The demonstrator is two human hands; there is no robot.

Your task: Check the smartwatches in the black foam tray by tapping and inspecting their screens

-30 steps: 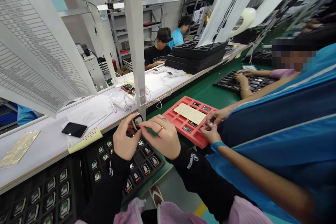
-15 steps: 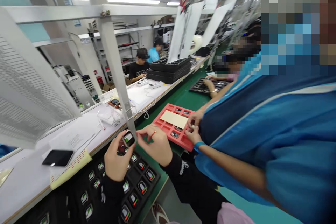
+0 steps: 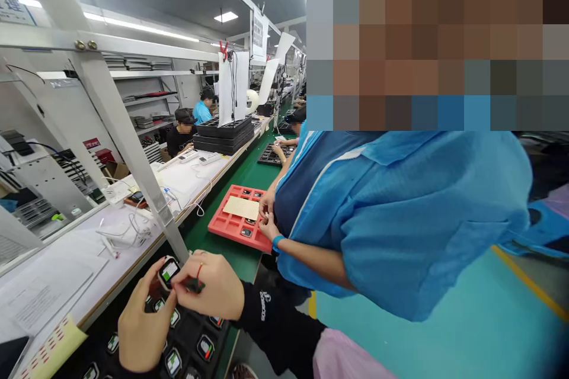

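My left hand (image 3: 144, 323) holds a smartwatch case (image 3: 169, 272) without a strap between thumb and fingers. Its lit screen, white with green, faces me. My right hand (image 3: 213, 284), with a red ring on one finger, pinches at the right edge of that watch; its fingertips partly cover the edge. Below both hands lies a black tray (image 3: 189, 340) whose compartments hold several more smartwatch cases with lit screens. Part of the tray is hidden behind my left hand.
Close on my right stands a co-worker in a blue jacket (image 3: 400, 207), hands over a red tray (image 3: 222, 222) with a cardboard sheet on it. A metal post (image 3: 142, 172) rises just beyond my hands. White cables (image 3: 128, 231) and papers lie on the white shelf (image 3: 160, 237).
My view has swung to the right. My right hand, slightly apart from the watch before, now touches its right edge. The left hand still holds the watch.
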